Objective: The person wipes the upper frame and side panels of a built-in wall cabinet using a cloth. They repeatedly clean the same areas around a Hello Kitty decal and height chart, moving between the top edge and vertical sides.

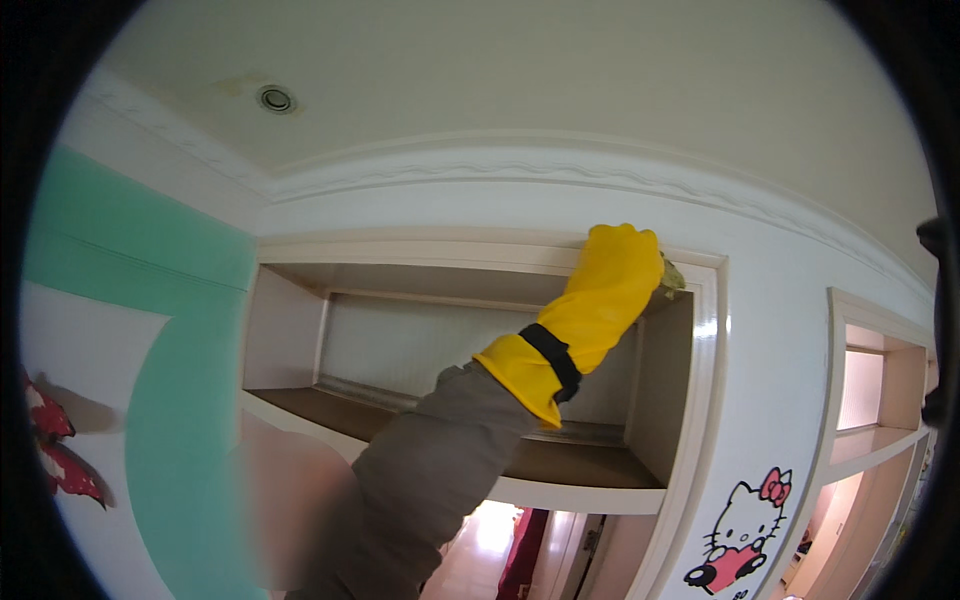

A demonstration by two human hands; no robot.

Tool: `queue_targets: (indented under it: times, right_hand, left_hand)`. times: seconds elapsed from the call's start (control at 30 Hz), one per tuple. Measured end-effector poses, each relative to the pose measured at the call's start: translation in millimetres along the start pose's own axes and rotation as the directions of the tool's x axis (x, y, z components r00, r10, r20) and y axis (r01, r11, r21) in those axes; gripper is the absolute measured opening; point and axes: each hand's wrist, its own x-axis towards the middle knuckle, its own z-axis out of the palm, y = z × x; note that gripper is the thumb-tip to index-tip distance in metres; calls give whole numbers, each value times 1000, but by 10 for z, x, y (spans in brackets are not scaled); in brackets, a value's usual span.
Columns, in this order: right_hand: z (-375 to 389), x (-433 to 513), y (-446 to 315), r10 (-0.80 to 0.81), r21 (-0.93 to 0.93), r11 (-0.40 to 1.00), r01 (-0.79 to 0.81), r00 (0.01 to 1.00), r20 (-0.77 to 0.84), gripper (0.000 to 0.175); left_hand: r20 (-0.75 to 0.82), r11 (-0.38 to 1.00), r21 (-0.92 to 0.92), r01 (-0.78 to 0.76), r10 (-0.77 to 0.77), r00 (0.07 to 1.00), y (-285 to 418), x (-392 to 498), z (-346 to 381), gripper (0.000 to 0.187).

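Observation:
My left hand [619, 274], in a yellow rubber glove, is raised high and closed around a crumpled olive-green cloth [673, 277]. The cloth pokes out at the right side of the fist. It meets the upper right corner of the cream door frame [420, 251], over the recessed opening above the doorway. A black strap [553, 358] circles the glove's cuff, and a grey-brown sleeve [450, 442] covers the arm below. The glove hides the fingertips and most of the cloth. My right hand is out of view.
Behind the arm lies a recess with a frosted panel [405, 345] and brown ledge [570, 461]. White moulding [480, 161] runs under the ceiling, which holds a round downlight [276, 98]. A cartoon cat decal [742, 525] and a second framed opening [832, 375] are at right.

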Motion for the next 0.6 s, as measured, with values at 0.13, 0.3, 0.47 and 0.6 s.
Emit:
queue_targets:
  times: [0.13, 0.3, 0.47, 0.6]
  right_hand:
    - [181, 17, 31, 45, 32, 998, -46, 998, 41, 32]
    - [430, 36, 97, 94, 78, 991, -104, 988, 120, 32]
    - [688, 43, 180, 127, 113, 982, -150, 973, 192, 31]
    - [886, 37, 248, 147, 131, 975, -181, 962, 231, 31]
  left_hand:
    - [-25, 995, -3, -98, 98, 995, -674, -342, -304, 13]
    - [107, 997, 5, 81, -81, 991, -1339, -833, -834, 21]
    - [125, 987, 43, 154, -158, 980, -2179, -1420, -1394, 38]
    - [104, 978, 48, 201, -205, 973, -2838, -1882, -1726, 42]
